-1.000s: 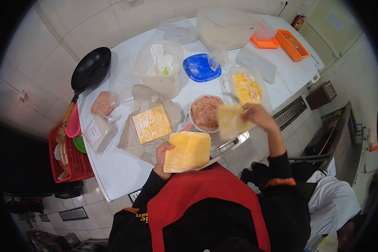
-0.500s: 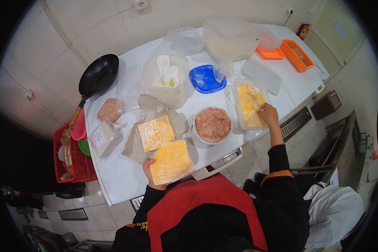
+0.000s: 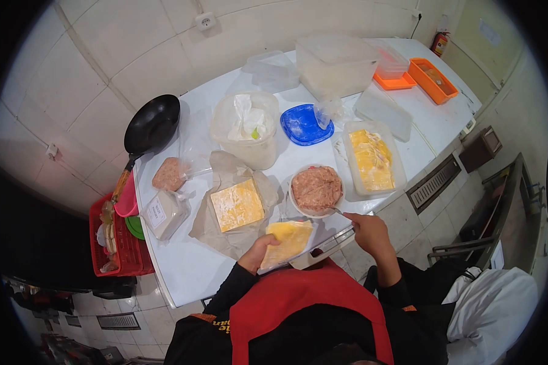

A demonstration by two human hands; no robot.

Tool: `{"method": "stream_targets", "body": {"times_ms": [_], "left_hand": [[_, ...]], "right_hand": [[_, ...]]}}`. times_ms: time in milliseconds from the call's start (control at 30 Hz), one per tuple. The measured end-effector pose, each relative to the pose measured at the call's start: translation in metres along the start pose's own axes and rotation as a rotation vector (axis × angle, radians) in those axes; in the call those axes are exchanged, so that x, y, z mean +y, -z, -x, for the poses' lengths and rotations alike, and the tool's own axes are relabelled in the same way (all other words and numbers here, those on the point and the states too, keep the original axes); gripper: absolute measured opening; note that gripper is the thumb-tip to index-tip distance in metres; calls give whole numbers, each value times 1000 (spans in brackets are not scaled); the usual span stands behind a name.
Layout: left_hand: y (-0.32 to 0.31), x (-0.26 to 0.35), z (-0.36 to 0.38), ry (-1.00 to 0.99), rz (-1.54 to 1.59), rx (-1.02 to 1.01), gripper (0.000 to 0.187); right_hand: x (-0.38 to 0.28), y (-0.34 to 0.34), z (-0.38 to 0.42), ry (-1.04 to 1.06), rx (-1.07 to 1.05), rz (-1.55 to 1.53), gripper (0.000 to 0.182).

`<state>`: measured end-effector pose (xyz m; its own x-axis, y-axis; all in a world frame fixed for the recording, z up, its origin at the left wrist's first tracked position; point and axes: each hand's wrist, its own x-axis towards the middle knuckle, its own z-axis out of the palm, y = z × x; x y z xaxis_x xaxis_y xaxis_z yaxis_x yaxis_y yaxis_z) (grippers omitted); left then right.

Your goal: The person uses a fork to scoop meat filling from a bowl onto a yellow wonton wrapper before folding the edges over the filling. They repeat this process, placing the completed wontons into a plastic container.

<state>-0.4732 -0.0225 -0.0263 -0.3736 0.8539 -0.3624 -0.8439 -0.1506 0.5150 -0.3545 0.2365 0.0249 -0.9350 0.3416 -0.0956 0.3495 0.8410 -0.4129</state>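
My left hand [image 3: 260, 250] grips a floury yellow dumpling wrapper [image 3: 288, 238], tilted over the table's front edge. In my right hand [image 3: 369, 231] is a slim metal utensil [image 3: 337, 211]; its tip reaches the rim of a bowl filled with minced meat [image 3: 316, 188], and its exact kind does not show. A stack of yellow square wrappers [image 3: 237, 205] lies on open brown paper [image 3: 210, 228] left of the bowl. To the right, a clear plastic container [image 3: 398, 172] holds folded yellow wrappers [image 3: 371, 159] dusted with flour.
A black wok [image 3: 154, 125] sits at the table's left edge, near bagged meat [image 3: 169, 174] and a labelled white packet [image 3: 164, 214]. Behind are a plastic tub [image 3: 249, 143], a blue lid [image 3: 307, 125], a large clear bin [image 3: 335, 64] and an orange tray [image 3: 432, 82].
My right hand has moved from the wrapper container leftward and toward me, to the meat bowl, with the utensil. My left hand has shifted right with the wrapper, which is now tilted.
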Motion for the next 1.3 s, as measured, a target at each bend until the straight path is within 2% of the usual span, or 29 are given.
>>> {"method": "stream_targets", "body": {"times_ms": [133, 233, 333, 500, 600, 700, 833, 900, 933, 1133, 1300], "left_hand": [[5, -7, -31, 27, -81, -121, 62], [34, -14, -48, 138, -228, 14, 61], [9, 1, -38, 225, -227, 79, 68], [16, -10, -47, 152, 86, -33, 65], [15, -13, -46, 116, 112, -39, 64], [14, -12, -46, 134, 77, -8, 63], [21, -12, -44, 185, 13, -15, 67], [23, -10, -41, 149, 62, -171, 76], [25, -10, -40, 131, 89, -246, 80], [19, -1, -36, 131, 98, -237, 88], [17, 1, -39, 144, 109, -210, 88]], "right_hand": [[-19, -15, -2, -67, 14, 110, 37], [-33, -21, -3, -97, 12, 206, 38], [-41, -29, -6, -76, -8, 278, 38], [-50, -21, -18, 0, -163, 345, 34], [-44, -12, -24, 55, -194, 343, 35], [-35, 3, -26, 169, -131, 281, 22], [-14, 20, -42, 68, -287, 156, 31], [-4, 32, -43, 55, -294, 82, 34], [-3, 35, -38, 38, -259, 61, 33], [-17, 5, -21, 32, 3, 233, 34], [-34, -3, -22, 19, -108, 305, 32]]}}
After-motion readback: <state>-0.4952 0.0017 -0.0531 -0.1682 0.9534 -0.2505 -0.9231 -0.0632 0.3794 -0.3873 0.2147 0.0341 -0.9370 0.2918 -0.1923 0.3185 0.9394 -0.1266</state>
